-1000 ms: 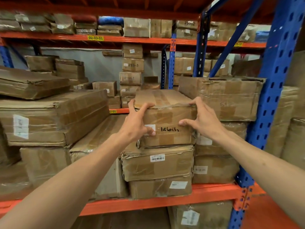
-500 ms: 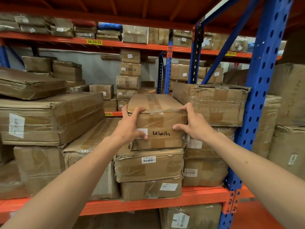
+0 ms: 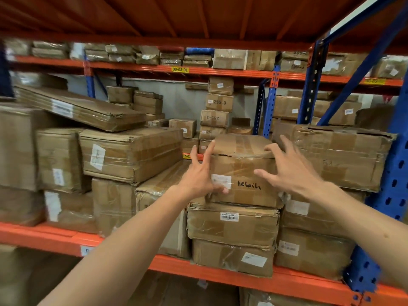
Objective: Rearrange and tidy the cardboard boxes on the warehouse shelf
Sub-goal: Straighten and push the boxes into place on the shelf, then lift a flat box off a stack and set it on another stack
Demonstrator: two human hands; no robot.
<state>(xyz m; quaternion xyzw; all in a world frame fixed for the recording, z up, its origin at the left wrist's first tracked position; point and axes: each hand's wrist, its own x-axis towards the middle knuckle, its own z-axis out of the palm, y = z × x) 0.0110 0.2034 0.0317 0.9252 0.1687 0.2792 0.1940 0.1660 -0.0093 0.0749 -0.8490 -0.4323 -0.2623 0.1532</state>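
Observation:
A taped cardboard box (image 3: 247, 166) with handwriting and a white label on its front tops a middle stack of two more boxes (image 3: 231, 226) on the orange shelf (image 3: 223, 275). My left hand (image 3: 198, 175) is at the box's left front corner, fingers spread, thumb resting on the label. My right hand (image 3: 287, 171) hovers at the box's right front corner with fingers splayed and no grip on it. A large torn box (image 3: 337, 155) stands right beside it on another stack.
Long flat boxes (image 3: 130, 155) pile up to the left, one tilted carton (image 3: 84, 109) lying on top. A blue upright (image 3: 395, 191) bounds the bay on the right. More boxes fill the far rack (image 3: 216, 102) and the shelf below.
Both hands have opened and let go of the handwritten box, which stays on the stack. My view has swung left, showing more of the left-hand boxes.

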